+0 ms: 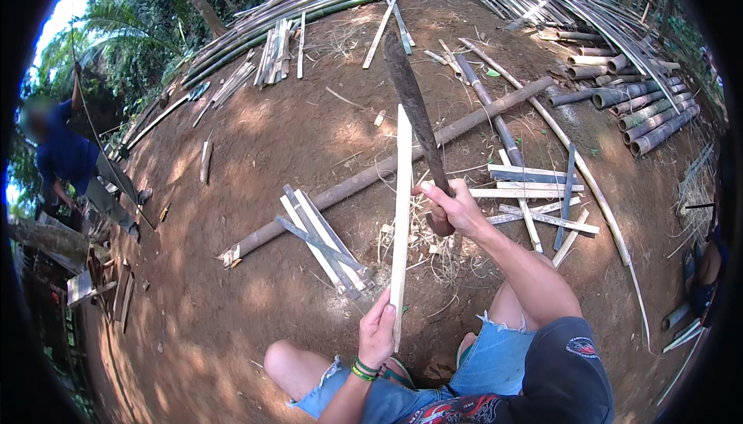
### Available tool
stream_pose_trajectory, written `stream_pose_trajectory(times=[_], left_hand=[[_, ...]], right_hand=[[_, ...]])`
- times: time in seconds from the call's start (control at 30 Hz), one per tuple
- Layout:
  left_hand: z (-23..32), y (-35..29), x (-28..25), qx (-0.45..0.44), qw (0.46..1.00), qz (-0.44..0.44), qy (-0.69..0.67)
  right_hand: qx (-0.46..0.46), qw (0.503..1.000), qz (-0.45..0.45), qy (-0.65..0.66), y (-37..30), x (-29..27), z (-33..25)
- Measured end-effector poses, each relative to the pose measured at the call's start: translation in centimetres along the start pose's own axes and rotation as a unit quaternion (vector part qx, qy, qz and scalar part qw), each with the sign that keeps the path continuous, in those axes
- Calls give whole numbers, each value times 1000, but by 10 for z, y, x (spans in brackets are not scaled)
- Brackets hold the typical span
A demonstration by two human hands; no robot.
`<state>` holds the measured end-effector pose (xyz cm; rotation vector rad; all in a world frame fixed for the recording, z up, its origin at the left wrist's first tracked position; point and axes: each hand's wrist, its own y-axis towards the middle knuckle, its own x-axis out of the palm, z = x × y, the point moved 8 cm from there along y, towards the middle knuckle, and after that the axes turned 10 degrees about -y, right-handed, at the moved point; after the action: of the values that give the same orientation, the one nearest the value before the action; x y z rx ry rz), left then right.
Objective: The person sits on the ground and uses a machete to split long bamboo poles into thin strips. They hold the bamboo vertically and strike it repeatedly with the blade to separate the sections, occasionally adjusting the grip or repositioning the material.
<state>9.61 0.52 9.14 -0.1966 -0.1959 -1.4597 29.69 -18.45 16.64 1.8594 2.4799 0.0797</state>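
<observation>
Low in the middle, my left hand (378, 333) is closed around the lower end of a pale split bamboo strip (402, 192), which stands nearly upright. My right hand (457, 209) grips a machete (414, 102) by its handle, the dark blade pointing up and leaning left. The blade runs close beside the strip's upper part; whether they touch I cannot tell. Left of the strip lies a small pile of bamboo slats (319, 230) on the ground. More bamboo slats (534, 188) lie crossed in a heap right of my right hand. Pale shavings (441, 257) are scattered below the machete.
A long brown pole (348, 190) lies diagonally across the dirt, over a dark bamboo piece (495, 122). Cut bamboo tubes (662, 126) are stacked at the right. Long bamboo poles (325, 10) line the far edge. At the left stands a person in blue (66, 149).
</observation>
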Motion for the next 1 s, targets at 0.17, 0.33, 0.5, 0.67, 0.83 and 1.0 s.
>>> stream_pose_trajectory(times=[0.17, 0.33, 0.5, 0.67, 0.83, 1.0], left_hand=[[9, -1, 14, 7, 993, -25, 115], [4, 8, 13, -88, 979, -53, 174], [27, 35, 45, -69, 992, -64, 85], [13, 41, 65, -189, 972, -61, -123], [39, 59, 57, -109, 990, -50, -76], [46, 57, 46, -103, 992, -63, 32]], right_hand=[[-7, 998, 50, -30, -4, -1, 7], [-3, 992, 100, -77, -9, -5, 10], [1, 991, 116, -70, -12, 1, 12], [-54, 968, 119, -213, -13, 1, -11], [-96, 879, 77, -461, -19, -8, -16], [-251, 796, 47, -548, -28, 5, -19]])
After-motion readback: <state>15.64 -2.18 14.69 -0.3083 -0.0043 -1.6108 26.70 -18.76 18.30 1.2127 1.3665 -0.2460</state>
